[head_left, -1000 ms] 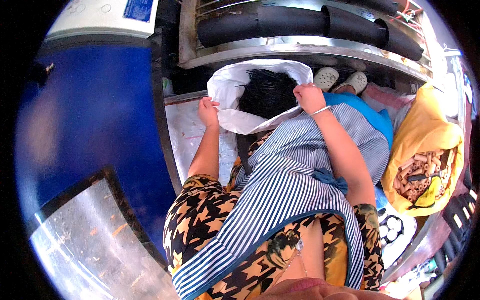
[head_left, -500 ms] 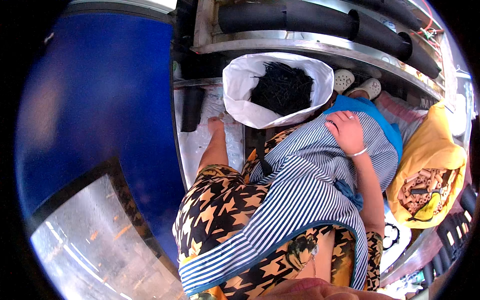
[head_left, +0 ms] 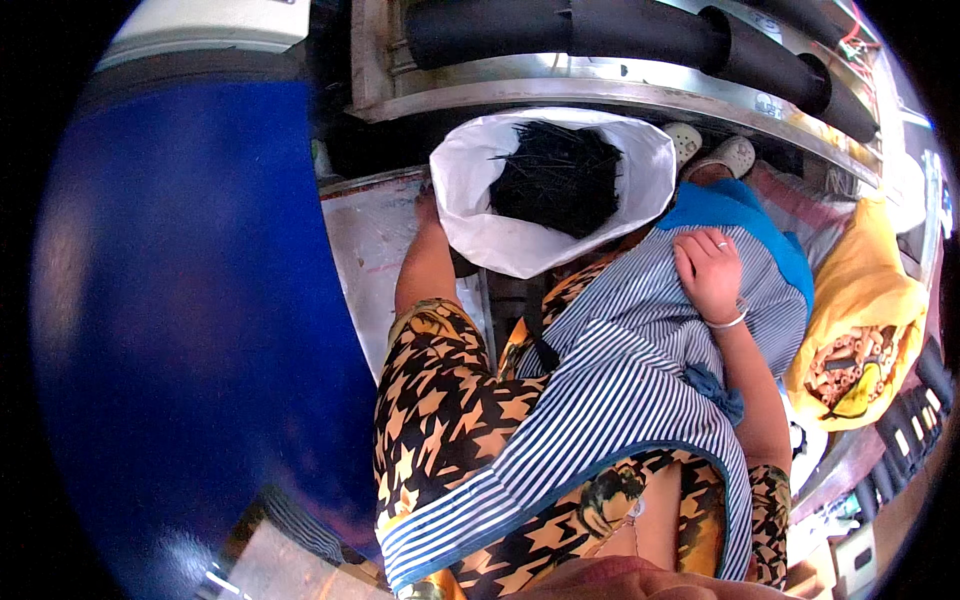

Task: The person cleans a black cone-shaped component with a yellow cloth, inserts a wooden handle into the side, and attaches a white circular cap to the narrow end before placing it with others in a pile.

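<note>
My left hand (head_left: pixel 428 208) is at the left side of a white bag (head_left: pixel 462 225), on its outer side. The fingers are dark and partly hidden, so what they hold does not show. Inside the bag lies a heap of thin black strips (head_left: pixel 555 180). My right hand (head_left: pixel 712 272) rests on the striped apron (head_left: pixel 630 375) over my lap, its fingers loosely spread and holding nothing. Below the bag's left rim a small dark patch shows; I cannot make out what it is.
A blue panel (head_left: pixel 200 300) fills the left side. Beyond the bag, long black rollers (head_left: pixel 640 35) lie along a metal frame (head_left: pixel 620 95). To the right stands a yellow bag (head_left: pixel 860 290) with tan tubular pieces (head_left: pixel 850 365). Pale clogs (head_left: pixel 735 155) are behind the white bag.
My left hand has moved away from me to the white bag's left side. The black cylinder that lay beside it no longer shows there. My right hand stays on the apron; the view has shifted.
</note>
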### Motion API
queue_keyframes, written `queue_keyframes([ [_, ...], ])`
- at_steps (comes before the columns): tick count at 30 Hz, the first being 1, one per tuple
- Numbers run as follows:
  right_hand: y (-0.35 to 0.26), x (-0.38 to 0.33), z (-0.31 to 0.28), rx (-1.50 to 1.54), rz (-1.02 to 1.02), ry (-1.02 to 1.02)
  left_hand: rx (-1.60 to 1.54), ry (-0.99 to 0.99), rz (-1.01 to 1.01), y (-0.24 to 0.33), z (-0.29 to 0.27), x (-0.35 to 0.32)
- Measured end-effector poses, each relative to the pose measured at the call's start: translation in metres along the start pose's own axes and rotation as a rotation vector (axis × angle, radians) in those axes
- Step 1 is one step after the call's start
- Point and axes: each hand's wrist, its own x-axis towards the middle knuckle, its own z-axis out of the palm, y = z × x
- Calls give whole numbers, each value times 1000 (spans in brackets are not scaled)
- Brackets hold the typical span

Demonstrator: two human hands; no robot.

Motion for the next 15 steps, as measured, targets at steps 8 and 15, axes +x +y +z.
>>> queue_keyframes([
  [8, -10, 4, -3, -24, -10, -16, -261, -25, -281, 6, 38, -75],
  [15, -11, 8, 7, -49, -12, -30, -140, 563, -1220, -26, 10, -157],
])
